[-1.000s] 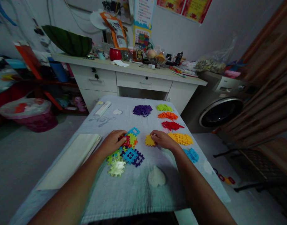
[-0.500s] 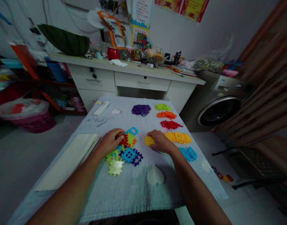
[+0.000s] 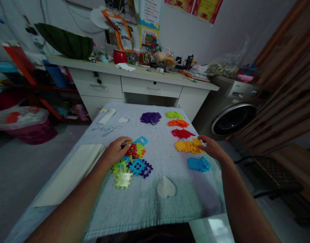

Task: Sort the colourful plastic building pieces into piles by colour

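My right hand (image 3: pixel 210 147) pinches a yellow interlocking plastic square (image 3: pixel 196 141) above the right end of the yellow pile (image 3: pixel 186 147). At the left of the mixed-colour pieces, my left hand (image 3: pixel 118 150) has its fingers curled in; what they grip is mostly hidden. Beside its fingertips lie red pieces (image 3: pixel 132 150) and a light blue square frame (image 3: pixel 141 140). Nearer to me are a blue window-shaped piece (image 3: pixel 137 166), a purple frame (image 3: pixel 147 169) and a pale green square (image 3: pixel 123 180). A blue pile (image 3: pixel 199 164) sits just nearer than the yellow one.
Farther up the cloth-covered table (image 3: pixel 144 206) lie red (image 3: pixel 182 133), orange (image 3: pixel 178 123), lime green (image 3: pixel 174 115) and purple (image 3: pixel 150 118) piles. A white box (image 3: pixel 107 116) and a folded cream cloth (image 3: pixel 70 174) are at the left. Behind stands a cluttered desk (image 3: pixel 101 79); a washing machine (image 3: pixel 233 108) is right.
My right hand has carried the yellow square rightward from the table's middle to the yellow pile. My left hand stays by the mixed pieces. The view has shifted slightly.
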Available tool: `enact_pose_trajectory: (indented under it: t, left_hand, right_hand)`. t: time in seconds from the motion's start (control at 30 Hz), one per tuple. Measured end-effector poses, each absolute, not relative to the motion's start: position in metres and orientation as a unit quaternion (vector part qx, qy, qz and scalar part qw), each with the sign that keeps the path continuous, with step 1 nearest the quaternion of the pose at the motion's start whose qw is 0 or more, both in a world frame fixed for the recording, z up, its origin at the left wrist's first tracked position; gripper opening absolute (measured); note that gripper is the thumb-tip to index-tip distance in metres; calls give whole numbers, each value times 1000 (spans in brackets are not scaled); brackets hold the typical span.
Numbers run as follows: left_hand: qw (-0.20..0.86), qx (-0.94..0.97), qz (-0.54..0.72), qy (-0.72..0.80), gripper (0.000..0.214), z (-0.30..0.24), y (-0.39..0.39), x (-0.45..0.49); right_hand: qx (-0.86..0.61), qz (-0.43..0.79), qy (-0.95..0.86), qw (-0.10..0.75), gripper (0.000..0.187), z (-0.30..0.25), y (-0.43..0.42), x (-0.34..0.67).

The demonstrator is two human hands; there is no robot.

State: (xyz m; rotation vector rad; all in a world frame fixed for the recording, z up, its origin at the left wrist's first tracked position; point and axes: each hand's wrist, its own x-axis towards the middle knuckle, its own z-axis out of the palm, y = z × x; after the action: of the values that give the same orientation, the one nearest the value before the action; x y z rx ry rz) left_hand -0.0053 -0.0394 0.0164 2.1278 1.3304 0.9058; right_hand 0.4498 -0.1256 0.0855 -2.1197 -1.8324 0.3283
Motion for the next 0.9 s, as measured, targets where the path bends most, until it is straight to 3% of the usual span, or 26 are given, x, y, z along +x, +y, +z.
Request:
enact_pose_trajectory:
  t: [0.47,0.9]
  left_hand:
    - [228,777,318,493,35,17,-40,-5]
    - [198,797,307,481,33,15,-37,-6]
  right_hand:
    - [-743,106,-645,143,41,64,-137,459]
    - [-663,74,-711,221,37,73,-120,378]
